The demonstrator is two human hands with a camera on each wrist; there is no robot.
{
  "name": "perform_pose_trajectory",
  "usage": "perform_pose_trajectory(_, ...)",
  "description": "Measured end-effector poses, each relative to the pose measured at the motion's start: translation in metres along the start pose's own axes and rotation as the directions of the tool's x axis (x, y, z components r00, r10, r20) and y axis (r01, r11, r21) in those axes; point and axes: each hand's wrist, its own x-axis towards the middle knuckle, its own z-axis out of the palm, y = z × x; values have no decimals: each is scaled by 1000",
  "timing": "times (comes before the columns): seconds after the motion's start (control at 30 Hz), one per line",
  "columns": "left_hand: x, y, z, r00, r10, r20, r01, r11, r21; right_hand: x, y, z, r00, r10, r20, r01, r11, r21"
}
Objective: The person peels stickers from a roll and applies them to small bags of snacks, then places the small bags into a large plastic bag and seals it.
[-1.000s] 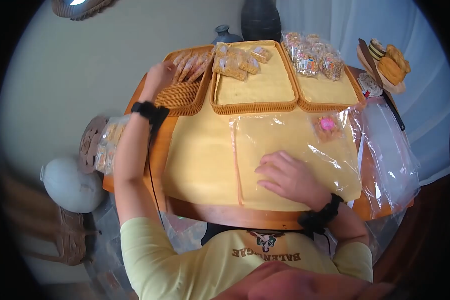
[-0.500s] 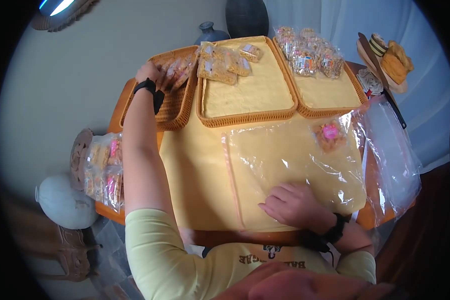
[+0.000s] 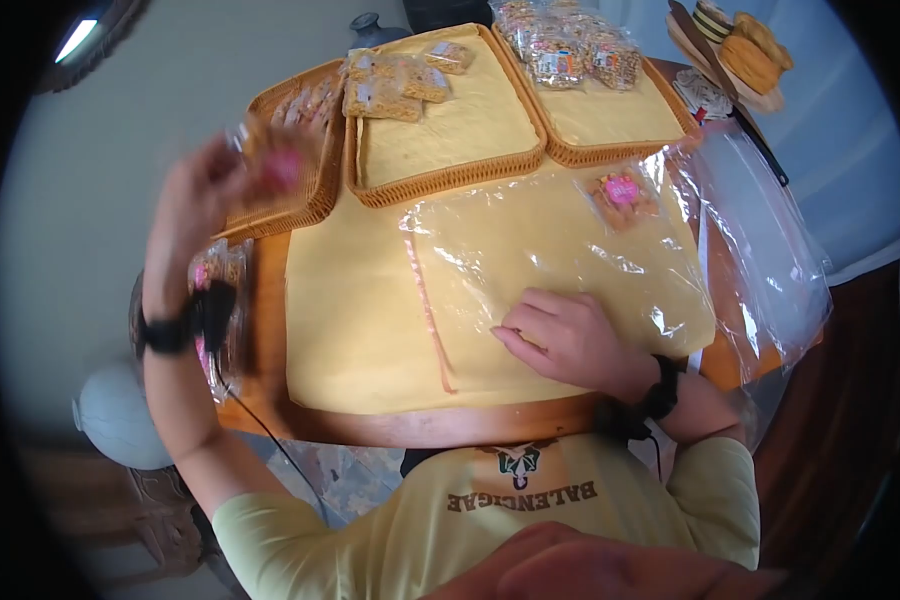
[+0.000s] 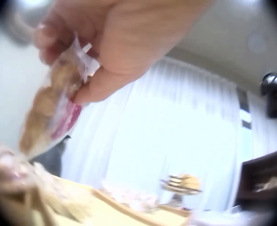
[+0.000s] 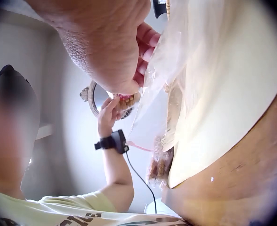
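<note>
Raised at the left, my left hand pinches a clear snack packet with a pink label, blurred in the head view. In the left wrist view, thumb and fingers grip the top of this packet, and brown chunky pieces show inside. My right hand rests with loosely bent fingers on a large clear plastic bag spread over the yellow cloth. A pink strip runs along the bag's left edge. Another pink-labelled packet lies within the bag's outline at its far right.
Behind the bag stand a left wicker basket with packets, a middle basket and a right basket holding more. More packets lie at the table's left edge. Folded clear plastic covers the right side.
My left hand has come out of the left basket with a packet, moving left and toward me. The right hand has stayed on the bag. The head view has shifted.
</note>
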Motion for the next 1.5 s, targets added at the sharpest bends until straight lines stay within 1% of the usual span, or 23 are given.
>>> perform_pose_trajectory(0.07, -49, 53, 30, 975, -143, 171, 193, 926, -323, -1, 0, -1, 999, 37, -22, -36, 998, 44)
perform_pose_trajectory(0.13, -70, 51, 49, 856, -212, 471, 373, 884, -280, -2, -1, -3, 999, 36, -33, -34, 999, 36)
perform_pose_trajectory(0.2, -77, 39, 77, 758, -206, 619, 509, 780, -363, -2, -4, -5, 999, 15, -47, -14, 999, 29)
perform_pose_trajectory(0.3, -77, 5, 121, 727, -181, 662, 586, 666, -462, 0, -7, -7, 994, -19, -106, 20, 1000, 11)
perform_pose_trajectory(0.37, -72, 11, 143, 775, -2, 632, 579, 405, -708, 2, -9, -11, 991, -26, -131, 30, 999, 29)
perform_pose_trajectory(0.6, -41, 65, 217, 734, 79, 674, 604, 378, -702, 0, -8, 1, 964, -133, -231, 129, 991, -31)
perform_pose_trajectory(0.63, -36, 69, 224, 677, 143, 722, 652, 339, -678, 0, -9, 1, 951, -156, -267, 159, 987, -12)
perform_pose_trajectory(0.73, -30, 91, 246, 654, 274, 705, 655, 262, -709, 2, -8, 3, 921, -210, -327, 222, 975, -2)
perform_pose_trajectory(0.8, -23, 101, 260, 627, 302, 718, 640, 326, -696, 1, -7, 3, 909, -244, -339, 262, 965, 6)
perform_pose_trajectory(0.87, -24, 113, 269, 644, 295, 706, 615, 349, -707, -1, -8, 4, 968, -163, -192, 176, 983, 53)
perform_pose_trajectory(0.9, -34, 132, 270, 683, 384, 621, 618, 148, -772, -1, -9, 3, 965, -162, -207, 178, 982, 60)
perform_pose_trajectory(0.93, -31, 128, 279, 679, 385, 625, 622, 150, -768, -2, -9, 3, 965, -157, -210, 173, 983, 60)
perform_pose_trajectory(1.0, -20, 117, 300, 507, 421, 752, 817, 45, -575, -2, -9, 3, 964, -157, -213, 176, 982, 74)
perform_pose_trajectory(1.03, -19, 114, 302, 506, 420, 754, 817, 47, -574, -2, -9, 4, 964, -156, -215, 175, 982, 74)
perform_pose_trajectory(1.1, -19, 123, 296, 510, 187, 840, 753, 375, -541, -2, -7, 5, 966, -152, -210, 175, 980, 94)
perform_pose_trajectory(1.13, -24, 124, 286, 509, 185, 841, 753, 377, -539, -3, -7, 4, 965, -151, -212, 175, 980, 95)
perform_pose_trajectory(1.2, -42, 151, 240, 712, 320, 624, 248, 717, -651, -3, -8, -2, 964, -169, -206, 191, 977, 95)
perform_pose_trajectory(1.23, -40, 146, 240, 712, 320, 626, 248, 719, -650, -3, -7, -2, 963, -169, -208, 192, 977, 95)
perform_pose_trajectory(1.3, -34, 132, 248, 607, 280, 744, 370, 729, -576, -4, -7, -1, 968, -169, -186, 192, 975, 114)
perform_pose_trajectory(1.33, -32, 128, 252, 609, 279, 743, 369, 730, -576, -4, -7, -1, 967, -171, -187, 194, 974, 114)
perform_pose_trajectory(1.4, -27, 128, 261, 366, 501, 784, 654, 461, -599, -4, -8, -1, 962, -207, -178, 232, 963, 138)
perform_pose_trajectory(1.43, -25, 127, 270, 371, 501, 782, 652, 460, -603, -4, -8, 1, 961, -211, -176, 237, 962, 138)
perform_pose_trajectory(1.5, -23, 131, 286, 329, 599, 730, 420, 600, -681, -4, -7, 6, 955, -212, -208, 250, 952, 178)
